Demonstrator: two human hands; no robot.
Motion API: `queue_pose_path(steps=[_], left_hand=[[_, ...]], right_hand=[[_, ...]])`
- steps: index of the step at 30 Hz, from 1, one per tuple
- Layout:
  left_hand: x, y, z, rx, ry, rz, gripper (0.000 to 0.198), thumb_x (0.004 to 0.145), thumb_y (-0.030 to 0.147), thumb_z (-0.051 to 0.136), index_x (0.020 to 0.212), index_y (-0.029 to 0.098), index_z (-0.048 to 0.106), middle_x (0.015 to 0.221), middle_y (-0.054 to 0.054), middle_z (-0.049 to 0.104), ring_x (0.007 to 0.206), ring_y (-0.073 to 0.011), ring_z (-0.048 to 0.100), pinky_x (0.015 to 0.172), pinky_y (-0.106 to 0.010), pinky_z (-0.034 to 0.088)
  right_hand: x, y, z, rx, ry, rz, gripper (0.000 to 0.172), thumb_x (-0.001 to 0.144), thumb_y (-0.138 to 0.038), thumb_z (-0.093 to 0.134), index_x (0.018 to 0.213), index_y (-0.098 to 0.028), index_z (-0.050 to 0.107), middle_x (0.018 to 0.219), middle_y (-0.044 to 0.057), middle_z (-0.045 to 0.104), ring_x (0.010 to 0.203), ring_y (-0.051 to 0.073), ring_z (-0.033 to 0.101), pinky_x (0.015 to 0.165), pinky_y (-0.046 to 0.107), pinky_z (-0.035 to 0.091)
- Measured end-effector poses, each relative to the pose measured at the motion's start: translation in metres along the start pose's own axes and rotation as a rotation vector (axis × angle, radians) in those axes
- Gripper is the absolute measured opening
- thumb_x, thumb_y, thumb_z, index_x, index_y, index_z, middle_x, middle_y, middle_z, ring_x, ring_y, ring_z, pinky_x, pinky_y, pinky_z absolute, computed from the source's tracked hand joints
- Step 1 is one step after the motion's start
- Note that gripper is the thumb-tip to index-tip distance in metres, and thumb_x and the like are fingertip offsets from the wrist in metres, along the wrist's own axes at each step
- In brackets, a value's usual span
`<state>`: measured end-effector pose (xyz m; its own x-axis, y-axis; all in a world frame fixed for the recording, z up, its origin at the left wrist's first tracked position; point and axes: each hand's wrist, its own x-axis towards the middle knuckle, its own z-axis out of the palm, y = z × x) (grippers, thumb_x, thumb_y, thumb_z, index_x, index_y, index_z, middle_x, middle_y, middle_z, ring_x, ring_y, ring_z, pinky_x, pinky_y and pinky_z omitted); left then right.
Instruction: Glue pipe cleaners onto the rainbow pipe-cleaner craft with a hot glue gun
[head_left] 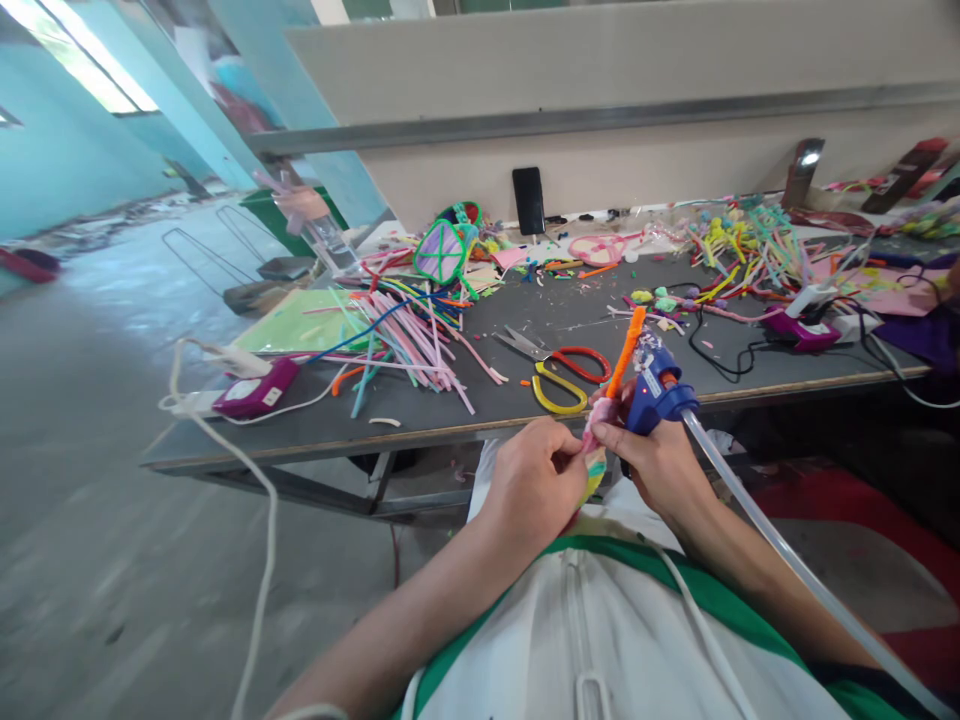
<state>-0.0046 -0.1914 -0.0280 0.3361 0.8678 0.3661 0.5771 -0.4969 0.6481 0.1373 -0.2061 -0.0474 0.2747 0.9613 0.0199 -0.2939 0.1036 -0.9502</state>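
Observation:
My left hand is closed in a pinch on the lower end of a small pipe-cleaner craft piece held just past the table's front edge. Fuzzy pink wraps its middle, and an orange pipe cleaner sticks up from it. Below the pink, a yellow and green part is partly hidden by my fingers. My right hand is wrapped round a blue glue gun, its thumb against the pink part. A long clear glue stick runs from the gun's rear toward the lower right.
Scissors with red and yellow handles lie on the dark table. Loose pipe cleaners pile up at left. Purple power sockets with white cords sit at the left edge. A black phone leans on the back board.

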Motion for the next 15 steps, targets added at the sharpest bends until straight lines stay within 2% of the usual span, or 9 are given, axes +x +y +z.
queue_pose_path(steps=[6,15], left_hand=[[0.0001,-0.0004,0.0,-0.005,-0.012,0.004,0.01,0.068,0.013,0.06,0.059,0.017,0.058,0.062,0.0,0.06,0.059,-0.0115,0.055,0.058,-0.022,0.039],[0.0031,0.0019,0.0005,-0.027,-0.017,-0.069,0.012,0.068,0.017,0.063,0.057,0.017,0.058,0.057,0.001,0.058,0.055,-0.0102,0.052,0.055,-0.021,0.037]], right_hand=[[0.0004,0.0041,-0.0043,-0.028,-0.013,-0.006,0.029,0.068,-0.023,0.072,0.094,-0.022,0.061,0.094,0.002,0.066,0.089,0.022,0.062,0.086,0.041,0.048],[-0.001,0.0024,-0.0064,-0.065,-0.041,-0.004,0.027,0.069,-0.022,0.071,0.093,-0.023,0.059,0.097,0.002,0.067,0.092,0.021,0.063,0.087,0.038,0.048]])
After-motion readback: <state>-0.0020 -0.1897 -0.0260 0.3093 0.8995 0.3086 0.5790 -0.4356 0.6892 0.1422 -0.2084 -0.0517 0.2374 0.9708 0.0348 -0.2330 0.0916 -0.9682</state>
